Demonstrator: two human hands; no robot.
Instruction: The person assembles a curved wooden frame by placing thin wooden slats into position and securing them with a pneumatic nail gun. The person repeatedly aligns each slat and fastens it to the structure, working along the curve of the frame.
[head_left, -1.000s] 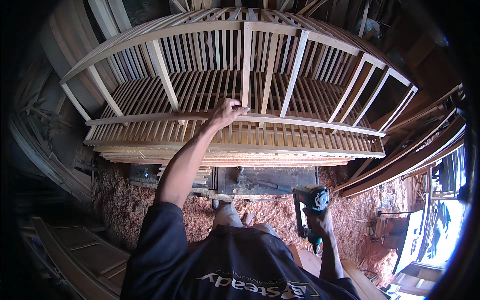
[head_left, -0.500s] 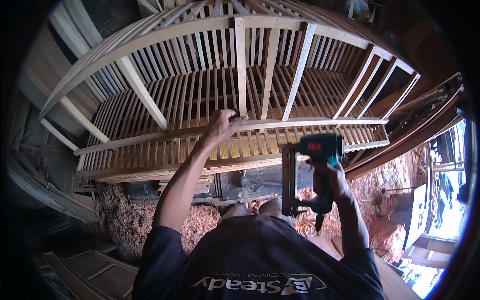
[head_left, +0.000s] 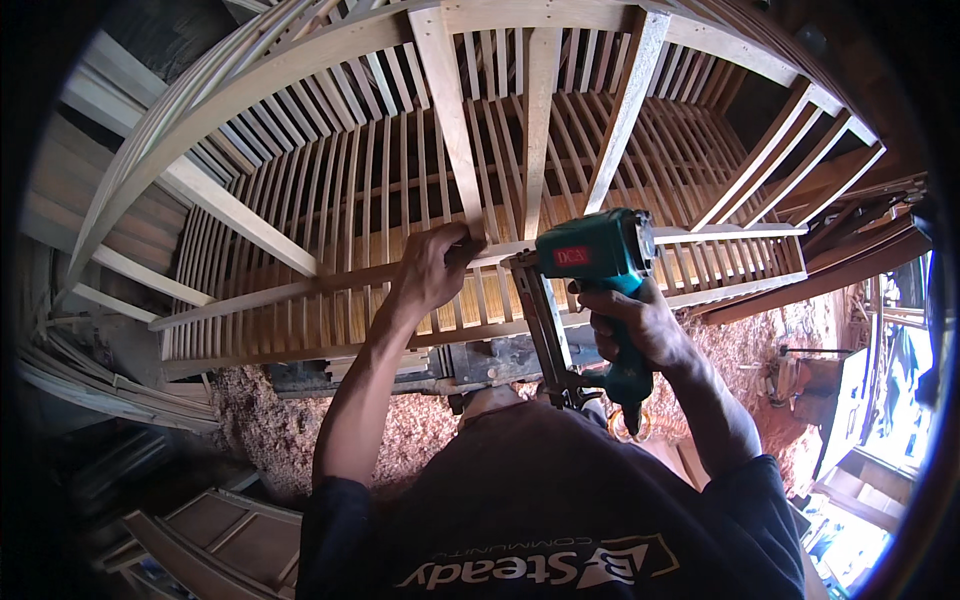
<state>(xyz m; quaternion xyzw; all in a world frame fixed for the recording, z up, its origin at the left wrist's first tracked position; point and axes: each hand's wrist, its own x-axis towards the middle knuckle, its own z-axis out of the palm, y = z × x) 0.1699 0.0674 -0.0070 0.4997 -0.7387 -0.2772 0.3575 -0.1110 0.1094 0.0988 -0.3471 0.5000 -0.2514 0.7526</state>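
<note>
My right hand (head_left: 645,325) grips the handle of a green nail gun (head_left: 605,248), its long magazine slanting down toward me. The tool's nose meets or nearly meets the long wooden rail (head_left: 380,275) in front of me, just right of my left hand (head_left: 430,268). That hand is closed at the joint where an upright wooden slat (head_left: 447,120) comes down to the rail, its fingers curled around the slat's lower end. Rail and slat belong to a large curved wooden frame (head_left: 290,55) with many thin slats behind.
Wood shavings (head_left: 265,425) cover the floor below the frame. Curved wooden pieces (head_left: 90,385) are stacked at the left, with panels (head_left: 215,530) at the lower left. A long dark curved board (head_left: 850,255) lies at the right, near a bright opening.
The nail gun has moved left and up, from apart to beside my left hand at the rail. My view has shifted closer to the frame; my left hand stays at the joint.
</note>
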